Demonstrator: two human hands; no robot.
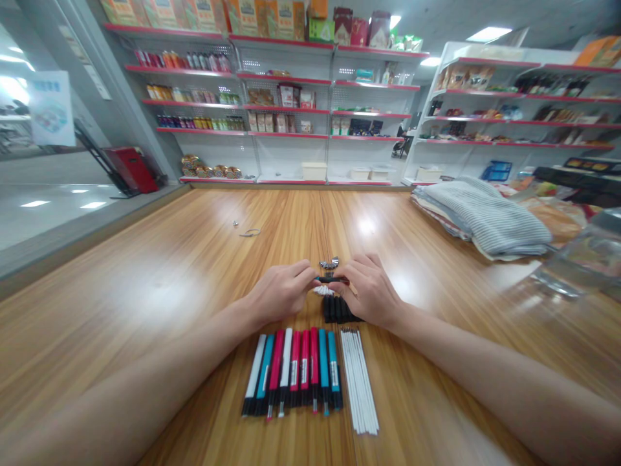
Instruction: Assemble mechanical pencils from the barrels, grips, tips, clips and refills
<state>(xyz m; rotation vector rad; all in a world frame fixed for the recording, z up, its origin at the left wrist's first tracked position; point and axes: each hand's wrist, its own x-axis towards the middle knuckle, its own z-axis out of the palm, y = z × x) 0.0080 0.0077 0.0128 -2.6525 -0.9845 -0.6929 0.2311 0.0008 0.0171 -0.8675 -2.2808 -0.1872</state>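
Note:
My left hand (283, 290) and my right hand (367, 289) meet over the middle of the wooden table (145, 291), both pinched on the ends of one dark pen part (332, 280) held level between them. Just beyond it lie small metal springs (329, 264). Under my right hand lies a group of black pen pieces (338, 309), with small white bits beside them. Nearer to me, a row of several red, teal and white pens (295, 370) lies side by side, and a bundle of thin white refills (359, 378) lies to its right.
A stack of folded striped cloths (485, 217) lies at the right, with a clear plastic container (582, 259) nearer the right edge. A small ring and a wire loop (250, 232) lie farther out on the table. Store shelves (291, 97) line the back wall.

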